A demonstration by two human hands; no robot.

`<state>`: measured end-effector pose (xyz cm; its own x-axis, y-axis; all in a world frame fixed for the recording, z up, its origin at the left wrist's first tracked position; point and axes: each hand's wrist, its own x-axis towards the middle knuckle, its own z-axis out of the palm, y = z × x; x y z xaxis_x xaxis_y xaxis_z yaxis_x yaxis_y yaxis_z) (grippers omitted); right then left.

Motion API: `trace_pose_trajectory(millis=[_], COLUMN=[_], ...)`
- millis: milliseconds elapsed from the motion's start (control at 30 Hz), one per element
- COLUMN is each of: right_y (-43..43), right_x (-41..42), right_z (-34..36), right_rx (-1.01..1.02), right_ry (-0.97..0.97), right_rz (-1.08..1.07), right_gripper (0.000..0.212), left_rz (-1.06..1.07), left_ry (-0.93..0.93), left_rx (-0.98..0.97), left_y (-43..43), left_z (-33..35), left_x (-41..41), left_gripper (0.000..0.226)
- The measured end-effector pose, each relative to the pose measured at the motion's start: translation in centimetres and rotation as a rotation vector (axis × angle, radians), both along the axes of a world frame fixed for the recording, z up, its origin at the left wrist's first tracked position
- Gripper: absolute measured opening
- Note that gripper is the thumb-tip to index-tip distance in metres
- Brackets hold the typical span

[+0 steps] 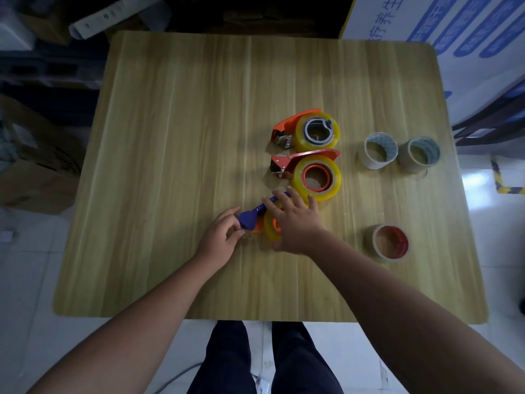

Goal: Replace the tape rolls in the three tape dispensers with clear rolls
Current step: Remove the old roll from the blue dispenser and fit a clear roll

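Observation:
Three tape dispensers lie in a column on the wooden table. The far orange dispenser and the middle red dispenser each carry a clear yellowish roll. The near purple dispenser has a clear roll at its orange hub. My left hand pinches the purple dispenser's front end. My right hand lies spread over the roll and hides most of it. Three used rolls stand at the right: two pale ones and a red-cored one.
Cardboard boxes sit on the floor to the left of the table. A white board with blue printing leans at the back right. My legs show below the table's near edge.

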<state>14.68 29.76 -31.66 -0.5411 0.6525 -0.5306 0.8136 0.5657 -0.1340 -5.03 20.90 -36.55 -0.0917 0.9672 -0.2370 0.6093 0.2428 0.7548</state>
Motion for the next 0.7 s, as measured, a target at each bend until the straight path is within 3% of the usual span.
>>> trace_pose_trajectory(millis=[133,367,700], right_y=[2.0,2.6,2.4], right_x=[-0.3,-0.5,-0.8], right_z=[0.6,0.6,0.5], right_rx=[-0.041,-0.103,-0.112], right_ry=[0.017,0.020,0.036], right_rz=[-0.029,-0.068,-0.080], right_gripper=[0.107,0.107,0.106], left_rz=[0.078,0.021,-0.028], left_ry=[0.031,0.145,0.125], left_rx=[0.065,0.086,0.113], left_y=[1.3,1.9,2.6], left_z=[0.7,1.1,0.5], left_x=[-0.3,-0.5,-0.8], left_gripper=[0.012,0.012,0.012])
